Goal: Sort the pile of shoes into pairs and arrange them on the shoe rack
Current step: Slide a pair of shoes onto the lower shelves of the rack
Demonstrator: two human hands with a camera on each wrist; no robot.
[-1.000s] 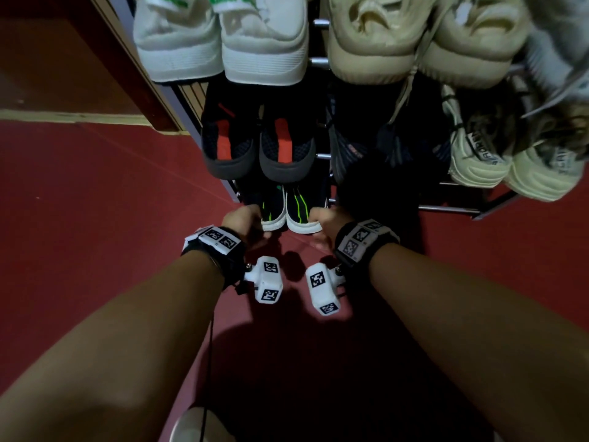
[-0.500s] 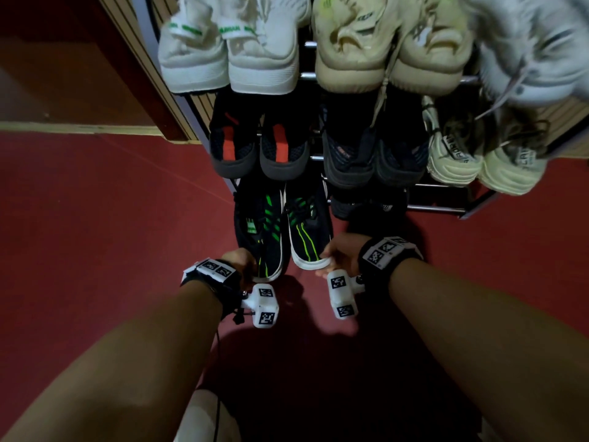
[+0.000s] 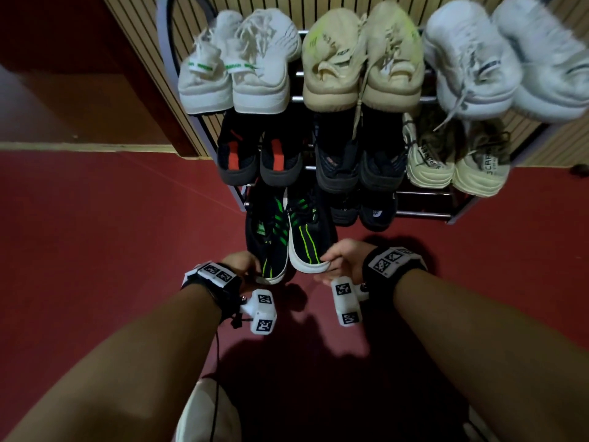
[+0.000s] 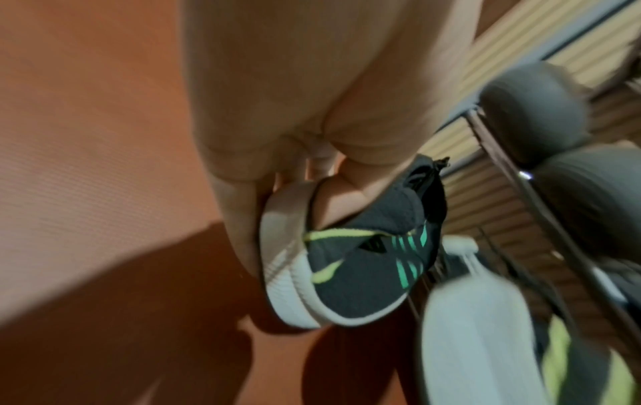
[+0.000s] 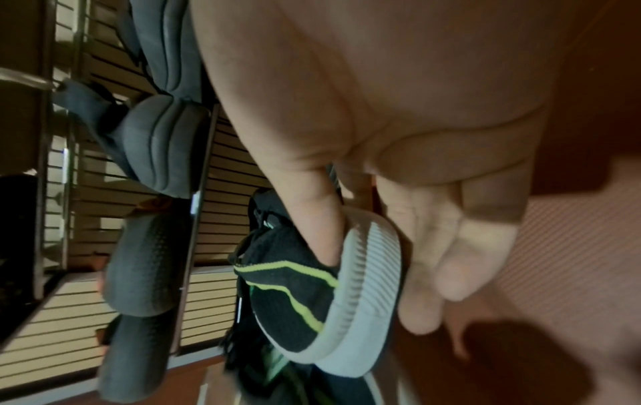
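Observation:
Two black sneakers with green stripes and white soles are held by their heels in front of the shoe rack. My left hand pinches the heel of the left sneaker, thumb inside its collar. The right sneaker is gripped at the heel by my right hand, with a finger tucked into the collar and the other fingers under the sole. Both shoes point toes-first toward the rack's bottom tier.
The rack's top tier carries white, beige and white-grey pairs. On the middle tier stand black-red, dark and cream pairs. A dark pair fills the bottom tier's middle. The floor is red.
Both hands have drawn the black-green sneakers back out of the bottom tier toward me, so more of each shoe shows. The view has tilted up over the rack.

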